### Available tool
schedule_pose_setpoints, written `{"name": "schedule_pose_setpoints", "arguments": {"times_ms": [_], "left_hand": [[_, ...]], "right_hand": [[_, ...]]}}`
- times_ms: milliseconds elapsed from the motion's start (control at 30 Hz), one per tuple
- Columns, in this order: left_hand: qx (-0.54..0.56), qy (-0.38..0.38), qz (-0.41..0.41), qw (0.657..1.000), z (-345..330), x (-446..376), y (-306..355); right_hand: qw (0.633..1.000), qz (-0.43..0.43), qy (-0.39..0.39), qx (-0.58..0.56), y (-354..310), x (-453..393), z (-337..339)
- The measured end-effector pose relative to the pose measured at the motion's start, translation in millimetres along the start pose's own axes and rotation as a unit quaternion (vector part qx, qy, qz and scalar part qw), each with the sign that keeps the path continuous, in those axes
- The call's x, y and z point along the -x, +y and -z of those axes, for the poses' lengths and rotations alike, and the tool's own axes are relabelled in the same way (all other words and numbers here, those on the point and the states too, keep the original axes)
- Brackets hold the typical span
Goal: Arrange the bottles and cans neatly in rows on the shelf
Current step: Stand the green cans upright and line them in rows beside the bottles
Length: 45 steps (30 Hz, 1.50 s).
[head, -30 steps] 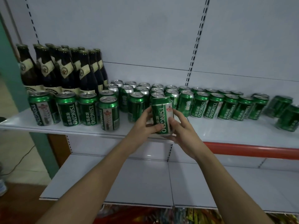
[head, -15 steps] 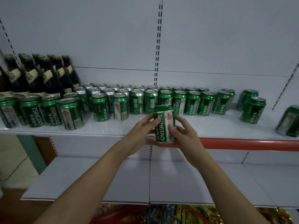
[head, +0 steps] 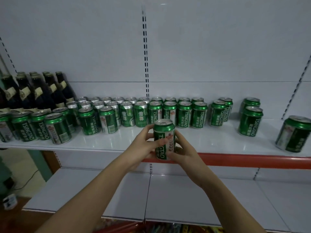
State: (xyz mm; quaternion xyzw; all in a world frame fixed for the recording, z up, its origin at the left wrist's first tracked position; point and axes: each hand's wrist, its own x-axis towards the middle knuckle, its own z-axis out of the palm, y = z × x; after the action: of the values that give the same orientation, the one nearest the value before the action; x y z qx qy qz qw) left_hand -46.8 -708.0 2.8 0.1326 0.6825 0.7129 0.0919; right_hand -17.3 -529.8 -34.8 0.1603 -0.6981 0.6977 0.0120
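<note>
A green Tsingtao can [head: 164, 132] stands upright between both my hands, just in front of the white shelf's [head: 202, 142] front edge. My left hand [head: 143, 145] grips its left side with the thumb across the label. My right hand [head: 183, 148] wraps round its right side. Behind it, several green cans [head: 170, 113] stand in rows along the shelf. Dark glass bottles [head: 38, 91] are grouped at the back left. Two cans [head: 219, 112] stand apart to the right, then two more [head: 250, 121], and a lone can [head: 293, 134] at the far right.
A red strip [head: 252, 161] runs along the right part of the shelf's front edge. A lower white shelf [head: 168, 199] lies beneath my arms. Colourful packets [head: 151, 228] show below it. A slotted upright [head: 145, 52] divides the back wall.
The view has swung to the right, so the bottles sit further left and more loose cans show on the right. Both hands still hold the same can, which has turned slightly.
</note>
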Motion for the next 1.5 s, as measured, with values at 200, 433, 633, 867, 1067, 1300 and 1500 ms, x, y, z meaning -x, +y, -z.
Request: {"name": "schedule_pose_setpoints", "arguments": {"times_ms": [200, 433, 633, 867, 1067, 1300, 1500], "left_hand": [[-0.017, 0.027, -0.04, 0.999, 20, -35, -6], [-0.084, 0.059, -0.086, 0.991, 48, -94, -24], [-0.098, 0.081, -0.111, 0.986, 54, -118, -51], [-0.129, 0.104, -0.127, 0.978, 56, -125, -57], [-0.125, 0.124, -0.117, 0.977, 56, -126, -57], [-0.125, 0.111, -0.116, 0.979, 55, -118, -56], [-0.274, 0.198, -0.207, 0.918, 51, -100, -44]], "right_hand": [[0.993, 0.022, 0.065, 0.099, 9, -51, -9], [0.983, 0.018, 0.106, 0.148, 30, -114, -19], [0.971, 0.019, 0.145, 0.19, 44, -139, -16], [0.965, 0.016, 0.158, 0.207, 52, -146, -14], [0.964, -0.003, 0.163, 0.208, 55, -148, -14], [0.968, -0.004, 0.15, 0.203, 54, -144, -14], [0.954, -0.035, 0.237, 0.179, 38, -129, -10]]}}
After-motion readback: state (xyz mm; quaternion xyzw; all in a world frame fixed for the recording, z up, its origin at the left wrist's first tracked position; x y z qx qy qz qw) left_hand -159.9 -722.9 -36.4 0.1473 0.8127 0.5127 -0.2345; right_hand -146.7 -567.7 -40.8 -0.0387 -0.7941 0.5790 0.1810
